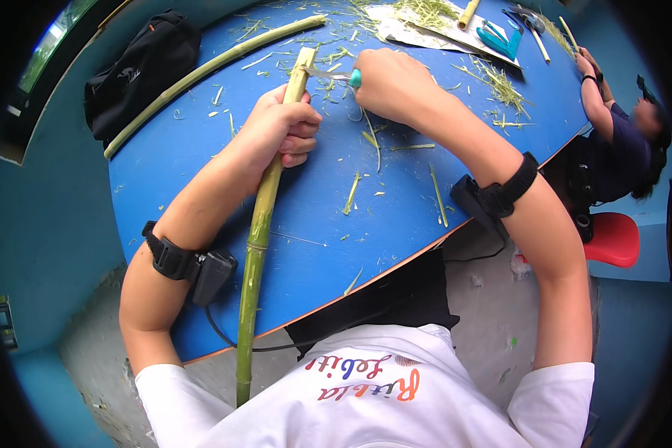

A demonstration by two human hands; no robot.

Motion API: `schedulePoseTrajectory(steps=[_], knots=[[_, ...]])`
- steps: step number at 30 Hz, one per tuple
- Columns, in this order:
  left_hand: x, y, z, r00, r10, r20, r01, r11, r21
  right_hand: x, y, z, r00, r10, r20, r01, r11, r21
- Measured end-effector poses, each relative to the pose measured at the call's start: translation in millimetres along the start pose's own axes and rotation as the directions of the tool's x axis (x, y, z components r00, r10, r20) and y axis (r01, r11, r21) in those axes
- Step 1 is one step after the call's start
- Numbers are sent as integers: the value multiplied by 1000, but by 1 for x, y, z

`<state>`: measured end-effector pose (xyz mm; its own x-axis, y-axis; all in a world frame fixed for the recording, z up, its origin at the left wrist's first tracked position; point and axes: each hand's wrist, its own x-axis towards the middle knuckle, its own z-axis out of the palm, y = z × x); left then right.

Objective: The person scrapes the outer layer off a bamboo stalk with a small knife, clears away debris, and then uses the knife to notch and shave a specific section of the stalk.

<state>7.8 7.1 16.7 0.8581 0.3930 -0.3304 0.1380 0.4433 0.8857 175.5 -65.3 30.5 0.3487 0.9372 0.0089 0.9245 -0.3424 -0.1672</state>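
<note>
My left hand (284, 127) grips a long green bamboo stalk (257, 239) near its far end, which is pale where the skin is shaved off. The stalk runs from my lap across the blue table (201, 172). My right hand (388, 82) holds a small knife with a teal handle (355, 77); its blade (325, 73) lies against the stalk's pale tip. Both forearms wear black straps with small boxes.
A second long green stalk (209, 71) lies diagonally at the table's far left beside a black bag (138, 71). Green shavings litter the tabletop. At the far side lie paper, teal scissors (500, 39) and sticks. Another person (620, 142) sits at right on a red chair (612, 239).
</note>
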Motion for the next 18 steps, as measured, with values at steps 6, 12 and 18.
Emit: schedulePoseTrajectory(steps=[6,12,18], knots=[[4,1,-5,999,2,-42,-2,1000,11,13,5,2,987,-66,-148,57,997,-60],[-1,-2,3,1000,10,-1,-10,999,44,13,22,14,993,-12,-115,20,997,72],[1,-2,-4,1000,29,-9,-29,1000,7,0,8,7,989,-69,-128,91,981,172]])
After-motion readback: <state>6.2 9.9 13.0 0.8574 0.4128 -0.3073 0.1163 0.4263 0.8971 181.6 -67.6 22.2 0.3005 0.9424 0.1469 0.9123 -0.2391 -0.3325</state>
